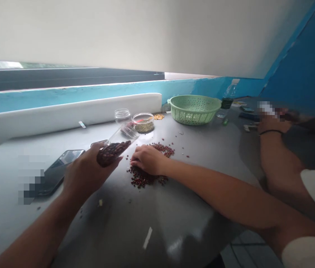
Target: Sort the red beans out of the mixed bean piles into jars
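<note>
My left hand (89,169) is wrapped round a clear jar (114,149) partly filled with dark reddish-brown beans. The jar is tilted, its open mouth pointing up and to the right. My right hand (149,160) rests on a spread pile of small red and dark beans (143,180) on the grey table, its fingers curled together at the pile's left side; whatever lies under them is hidden. Just behind the tilted jar stand another clear jar (122,116) and a round clear container (144,124) of greenish beans with something red inside.
Yellow kernels (159,117) lie beside a green perforated basket (195,109). A plastic bottle (228,98) stands behind it. Dark phones or cases (58,171) lie at the left, with paper scraps (148,238) in front. Another person's arm (274,149) is at the right.
</note>
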`<state>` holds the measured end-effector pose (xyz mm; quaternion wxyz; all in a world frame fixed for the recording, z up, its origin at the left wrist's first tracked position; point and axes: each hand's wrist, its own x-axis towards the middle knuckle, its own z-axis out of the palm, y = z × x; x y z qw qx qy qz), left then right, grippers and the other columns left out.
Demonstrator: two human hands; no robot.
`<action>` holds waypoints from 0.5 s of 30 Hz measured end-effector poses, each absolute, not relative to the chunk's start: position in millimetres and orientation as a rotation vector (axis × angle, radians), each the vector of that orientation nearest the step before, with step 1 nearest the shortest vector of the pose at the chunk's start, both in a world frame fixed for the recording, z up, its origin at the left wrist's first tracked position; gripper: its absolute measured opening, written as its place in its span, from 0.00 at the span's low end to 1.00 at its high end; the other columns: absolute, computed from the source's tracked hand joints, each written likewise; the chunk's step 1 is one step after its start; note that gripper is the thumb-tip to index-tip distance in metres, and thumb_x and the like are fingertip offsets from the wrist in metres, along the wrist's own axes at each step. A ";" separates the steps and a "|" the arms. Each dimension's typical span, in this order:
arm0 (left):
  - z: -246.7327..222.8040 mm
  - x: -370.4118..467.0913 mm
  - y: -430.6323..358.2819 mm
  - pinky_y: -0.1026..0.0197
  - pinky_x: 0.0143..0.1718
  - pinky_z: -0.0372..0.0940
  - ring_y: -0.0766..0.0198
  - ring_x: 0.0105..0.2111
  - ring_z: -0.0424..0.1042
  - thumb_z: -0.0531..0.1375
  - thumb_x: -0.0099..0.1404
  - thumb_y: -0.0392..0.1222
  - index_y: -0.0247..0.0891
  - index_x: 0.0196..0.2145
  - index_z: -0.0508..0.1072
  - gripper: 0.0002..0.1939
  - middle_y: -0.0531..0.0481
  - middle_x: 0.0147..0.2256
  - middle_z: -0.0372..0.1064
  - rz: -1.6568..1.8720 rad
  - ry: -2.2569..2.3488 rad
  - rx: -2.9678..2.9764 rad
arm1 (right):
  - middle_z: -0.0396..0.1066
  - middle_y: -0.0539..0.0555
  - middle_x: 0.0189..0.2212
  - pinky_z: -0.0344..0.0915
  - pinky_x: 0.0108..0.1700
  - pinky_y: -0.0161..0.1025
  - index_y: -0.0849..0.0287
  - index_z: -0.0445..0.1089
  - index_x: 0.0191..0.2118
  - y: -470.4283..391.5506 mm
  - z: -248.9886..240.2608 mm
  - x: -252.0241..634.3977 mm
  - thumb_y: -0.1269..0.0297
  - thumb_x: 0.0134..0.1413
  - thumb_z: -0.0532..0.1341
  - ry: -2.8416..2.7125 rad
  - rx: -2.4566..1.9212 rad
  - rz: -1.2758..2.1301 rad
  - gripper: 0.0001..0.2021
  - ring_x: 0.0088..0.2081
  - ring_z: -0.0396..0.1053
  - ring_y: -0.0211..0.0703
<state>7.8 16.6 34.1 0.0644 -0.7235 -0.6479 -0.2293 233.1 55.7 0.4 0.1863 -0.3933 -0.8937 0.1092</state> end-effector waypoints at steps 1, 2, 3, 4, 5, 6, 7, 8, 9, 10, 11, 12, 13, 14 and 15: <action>34.1 7.2 17.1 0.44 0.36 0.68 0.33 0.43 0.81 0.60 0.65 0.68 0.48 0.57 0.70 0.31 0.37 0.42 0.81 -0.688 -1.954 -2.181 | 0.78 0.61 0.44 0.63 0.53 0.46 0.62 0.83 0.45 57.4 3.7 236.0 0.61 0.72 0.62 -2.491 -1.117 0.294 0.13 0.47 0.71 0.50; 34.1 6.9 17.4 0.44 0.36 0.68 0.33 0.43 0.81 0.60 0.65 0.68 0.48 0.58 0.70 0.31 0.37 0.42 0.81 -0.683 -1.953 -2.175 | 0.78 0.61 0.44 0.64 0.52 0.46 0.63 0.82 0.44 59.4 8.2 240.4 0.61 0.72 0.61 -2.425 -1.137 0.307 0.13 0.46 0.71 0.49; 34.1 6.8 17.6 0.44 0.36 0.68 0.33 0.42 0.81 0.59 0.65 0.69 0.47 0.58 0.70 0.32 0.37 0.42 0.81 -0.679 -1.951 -2.168 | 0.78 0.61 0.44 0.64 0.51 0.46 0.63 0.82 0.43 61.5 13.8 246.1 0.61 0.73 0.61 -2.315 -1.157 0.340 0.14 0.45 0.71 0.48; 34.0 7.0 17.6 0.43 0.36 0.69 0.32 0.42 0.81 0.59 0.65 0.69 0.47 0.58 0.70 0.33 0.37 0.43 0.81 -0.674 -1.944 -2.161 | 0.78 0.60 0.44 0.65 0.50 0.45 0.62 0.81 0.42 63.2 20.1 252.5 0.60 0.73 0.60 -2.171 -1.163 0.384 0.14 0.44 0.71 0.47; 33.8 7.4 17.5 0.43 0.37 0.69 0.32 0.43 0.81 0.59 0.65 0.69 0.47 0.59 0.70 0.33 0.36 0.44 0.81 -0.667 -1.931 -2.158 | 0.78 0.59 0.44 0.66 0.49 0.45 0.61 0.81 0.42 64.2 26.6 258.8 0.60 0.73 0.59 -2.005 -1.149 0.427 0.14 0.44 0.71 0.46; 33.3 8.1 17.4 0.42 0.39 0.69 0.31 0.44 0.81 0.59 0.64 0.69 0.47 0.60 0.70 0.34 0.36 0.46 0.81 -0.661 -1.910 -2.160 | 0.78 0.58 0.44 0.66 0.48 0.44 0.60 0.80 0.43 64.3 32.7 264.4 0.59 0.73 0.59 -1.853 -1.106 0.457 0.14 0.44 0.71 0.45; 32.7 9.0 17.1 0.41 0.40 0.70 0.31 0.46 0.81 0.59 0.64 0.68 0.47 0.61 0.70 0.34 0.35 0.48 0.81 -0.651 -1.883 -2.173 | 0.78 0.57 0.44 0.67 0.48 0.43 0.59 0.80 0.43 63.4 37.9 268.7 0.57 0.72 0.60 -1.739 -1.046 0.479 0.13 0.43 0.71 0.44; 31.8 9.9 16.7 0.40 0.42 0.70 0.31 0.48 0.80 0.59 0.64 0.68 0.48 0.61 0.69 0.34 0.36 0.50 0.80 -0.643 -1.854 -2.190 | 0.78 0.55 0.43 0.67 0.47 0.42 0.58 0.80 0.42 61.8 41.9 271.3 0.56 0.71 0.62 -1.682 -0.978 0.501 0.12 0.43 0.71 0.43; 30.9 11.0 16.4 0.40 0.43 0.70 0.31 0.49 0.80 0.59 0.64 0.67 0.48 0.61 0.69 0.34 0.36 0.52 0.80 -0.632 -1.825 -2.214 | 0.78 0.54 0.42 0.68 0.46 0.42 0.57 0.81 0.42 59.8 44.4 272.4 0.55 0.68 0.65 -1.670 -0.910 0.527 0.12 0.42 0.71 0.42; 30.0 11.9 16.1 0.40 0.43 0.70 0.32 0.50 0.80 0.59 0.64 0.67 0.48 0.61 0.69 0.34 0.37 0.52 0.80 -0.626 -1.802 -2.235 | 0.78 0.54 0.42 0.68 0.45 0.41 0.56 0.81 0.41 58.0 45.5 272.5 0.54 0.66 0.67 -1.681 -0.851 0.558 0.11 0.42 0.71 0.42; 29.1 12.6 15.8 0.41 0.43 0.70 0.32 0.50 0.80 0.59 0.63 0.68 0.48 0.61 0.69 0.35 0.38 0.52 0.80 -0.623 -1.786 -2.252 | 0.78 0.54 0.41 0.68 0.45 0.41 0.56 0.82 0.41 56.8 45.4 272.2 0.54 0.64 0.68 -1.695 -0.803 0.581 0.11 0.41 0.71 0.41; 28.5 13.0 15.6 0.41 0.43 0.71 0.32 0.49 0.80 0.59 0.63 0.68 0.48 0.61 0.69 0.35 0.38 0.51 0.80 -0.624 -1.780 -2.258 | 0.78 0.54 0.41 0.68 0.45 0.40 0.56 0.82 0.41 56.6 44.4 272.3 0.54 0.64 0.68 -1.693 -0.781 0.593 0.11 0.42 0.71 0.41; 28.2 13.0 15.6 0.40 0.42 0.71 0.31 0.48 0.80 0.59 0.63 0.68 0.48 0.62 0.69 0.35 0.37 0.50 0.81 -0.630 -1.783 -2.254 | 0.78 0.54 0.41 0.67 0.45 0.40 0.57 0.82 0.42 57.7 42.8 273.2 0.54 0.65 0.67 -1.674 -0.794 0.597 0.12 0.42 0.72 0.41; 28.0 12.7 15.7 0.40 0.41 0.71 0.31 0.47 0.81 0.59 0.63 0.69 0.47 0.62 0.69 0.36 0.36 0.48 0.81 -0.640 -1.794 -2.242 | 0.79 0.54 0.40 0.67 0.44 0.40 0.58 0.82 0.43 59.8 40.8 275.4 0.54 0.67 0.65 -1.651 -0.845 0.600 0.14 0.41 0.72 0.40; 28.1 12.1 16.0 0.39 0.40 0.71 0.30 0.46 0.81 0.59 0.63 0.69 0.46 0.62 0.69 0.37 0.35 0.46 0.81 -0.651 -1.810 -2.228 | 0.79 0.54 0.39 0.67 0.43 0.40 0.59 0.82 0.42 62.8 38.4 278.8 0.54 0.67 0.64 -1.655 -0.925 0.614 0.14 0.39 0.72 0.40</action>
